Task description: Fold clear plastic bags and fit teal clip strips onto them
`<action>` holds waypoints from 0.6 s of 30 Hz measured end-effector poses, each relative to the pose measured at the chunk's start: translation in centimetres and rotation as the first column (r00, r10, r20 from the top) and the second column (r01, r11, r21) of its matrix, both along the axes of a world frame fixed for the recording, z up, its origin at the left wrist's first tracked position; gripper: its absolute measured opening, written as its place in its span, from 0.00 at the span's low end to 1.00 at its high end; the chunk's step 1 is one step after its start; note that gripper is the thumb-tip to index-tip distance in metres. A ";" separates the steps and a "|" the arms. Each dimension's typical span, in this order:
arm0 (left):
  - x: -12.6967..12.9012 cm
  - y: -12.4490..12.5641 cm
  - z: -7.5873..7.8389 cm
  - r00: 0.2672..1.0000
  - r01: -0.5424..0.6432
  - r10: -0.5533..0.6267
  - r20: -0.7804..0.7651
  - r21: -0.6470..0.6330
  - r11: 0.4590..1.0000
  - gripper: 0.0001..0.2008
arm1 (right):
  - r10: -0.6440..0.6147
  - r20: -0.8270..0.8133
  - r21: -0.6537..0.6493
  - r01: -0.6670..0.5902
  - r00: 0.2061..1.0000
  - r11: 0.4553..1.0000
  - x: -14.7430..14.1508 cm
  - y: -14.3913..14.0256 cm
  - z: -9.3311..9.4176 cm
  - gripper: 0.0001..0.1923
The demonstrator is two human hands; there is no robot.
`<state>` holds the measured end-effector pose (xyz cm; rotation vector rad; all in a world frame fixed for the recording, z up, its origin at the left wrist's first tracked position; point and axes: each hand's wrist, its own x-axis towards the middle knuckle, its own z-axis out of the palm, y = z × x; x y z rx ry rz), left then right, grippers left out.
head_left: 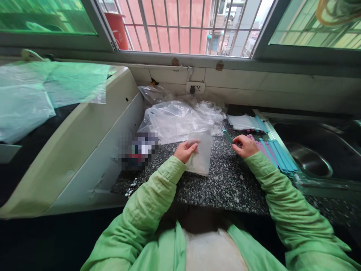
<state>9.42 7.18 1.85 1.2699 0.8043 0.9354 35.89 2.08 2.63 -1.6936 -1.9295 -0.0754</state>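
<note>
Bag (201,160) near frame centre is pinched by left hand (186,151); right hand (245,146), right of centre, grips 1 teal strip (227,136).

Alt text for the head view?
A person's left hand holds a translucent plastic bag, the right hand a teal strip, above a speckled countertop. Crumpled clear plastic lies behind; mauve and teal strips lie beside a steel sink.

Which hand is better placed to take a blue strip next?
The right hand, probably: it is nearer the blue strips, though holding a thin strip; the left hand is farther, gripping a translucent bag.
</note>
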 end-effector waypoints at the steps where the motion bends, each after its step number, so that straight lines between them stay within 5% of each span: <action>1: 0.0 0.0 0.1 1.000 0.000 0.000 0.002 -0.004 1.000 0.13 | 0.035 0.003 0.024 -0.035 0.999 0.999 -0.3 -0.1 0.0 0.04; 12: 0.1 0.0 0.5 0.999 -0.052 0.053 0.004 -0.035 0.998 0.06 | 0.296 0.018 0.288 -0.289 0.955 0.913 -4.4 -1.5 0.2 0.05; 18: 0.2 -0.2 0.4 0.996 -0.089 0.090 0.023 -0.040 0.995 0.07 | 0.363 0.028 0.284 -0.356 0.931 0.890 -5.5 -2.0 0.3 0.09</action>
